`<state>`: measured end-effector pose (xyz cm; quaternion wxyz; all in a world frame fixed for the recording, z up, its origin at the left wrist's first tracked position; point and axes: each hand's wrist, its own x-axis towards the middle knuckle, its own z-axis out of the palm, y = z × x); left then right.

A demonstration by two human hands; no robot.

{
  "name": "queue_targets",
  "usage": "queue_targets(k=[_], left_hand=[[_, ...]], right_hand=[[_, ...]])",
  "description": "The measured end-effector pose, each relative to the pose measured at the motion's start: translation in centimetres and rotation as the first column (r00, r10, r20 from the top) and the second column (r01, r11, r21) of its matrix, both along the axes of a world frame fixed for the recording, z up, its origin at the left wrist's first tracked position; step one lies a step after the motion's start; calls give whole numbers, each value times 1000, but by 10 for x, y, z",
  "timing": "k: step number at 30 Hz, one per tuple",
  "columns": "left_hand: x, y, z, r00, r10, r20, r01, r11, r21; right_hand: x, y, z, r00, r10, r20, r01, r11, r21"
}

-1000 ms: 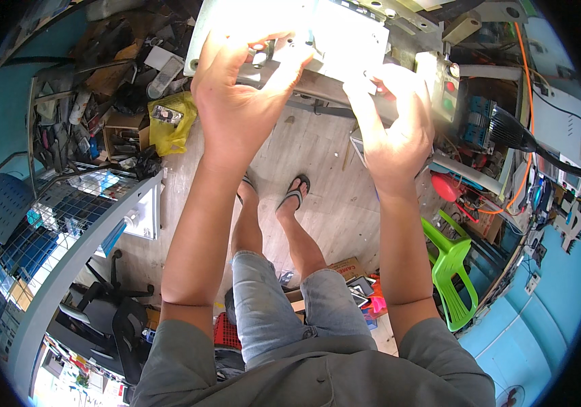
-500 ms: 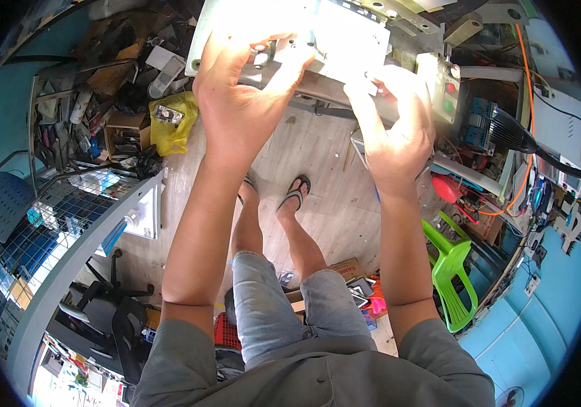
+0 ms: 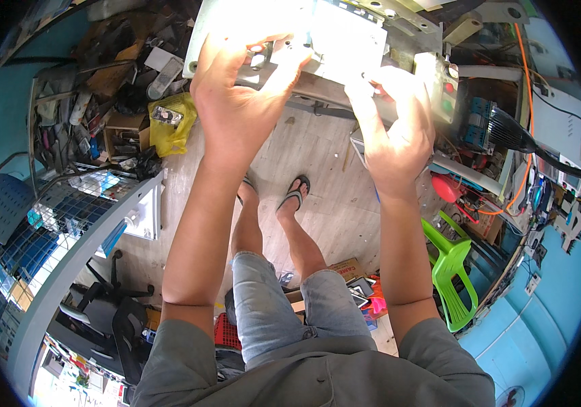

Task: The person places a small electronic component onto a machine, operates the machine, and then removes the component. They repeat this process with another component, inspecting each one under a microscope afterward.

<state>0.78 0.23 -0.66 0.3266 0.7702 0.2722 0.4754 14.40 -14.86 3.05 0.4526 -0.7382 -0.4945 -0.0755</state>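
A brightly lit white plate (image 3: 348,51) lies on a metal machine at the top of the view, with glare washing out much of it. Over its left part my left hand (image 3: 239,112) is bent, thumb and forefinger drawn together on a small part too bright to make out. A round metal knob (image 3: 258,60) shows beside its fingers. At the plate's near right corner, my right hand (image 3: 399,129) pinches thumb and fingertips together; whatever is between them is hidden by glare. Just right of that hand is a pale control box (image 3: 438,88) with a red and a green button.
A black lamp head (image 3: 511,132) and an orange cable (image 3: 527,176) are at the right. A green plastic chair (image 3: 452,268) stands below them. To the left are a yellow bag (image 3: 174,129), piled clutter and a wire rack (image 3: 53,217). My feet stand on the wooden floor (image 3: 324,152).
The white plate and my left hand have shifted very slightly left. My right hand has hardly moved, its fingertips still at the plate's corner.
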Motion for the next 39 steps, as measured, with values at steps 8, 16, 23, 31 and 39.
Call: queue_targets(k=[8, 16, 23, 31, 39], left_hand=[[2, 1, -7, 997, 17, 78, -15, 1000, -26], [2, -1, 0, 997, 8, 73, -4, 998, -64], [2, 0, -2, 997, 28, 71, -25, 998, -54], [3, 1, -5, 996, 29, 84, -25, 999, -46], [3, 1, -7, 996, 27, 84, -22, 998, -56]], right_hand=[[13, 16, 9, 978, -139, 155, 143, 990, -10], [27, 29, 6, 947, -102, 304, 103, 995, 13], [29, 31, 3, 942, -76, 326, 82, 997, -3], [27, 32, 2, 960, -52, 276, 56, 998, -6], [26, 31, 2, 966, -51, 252, 59, 998, -24]])
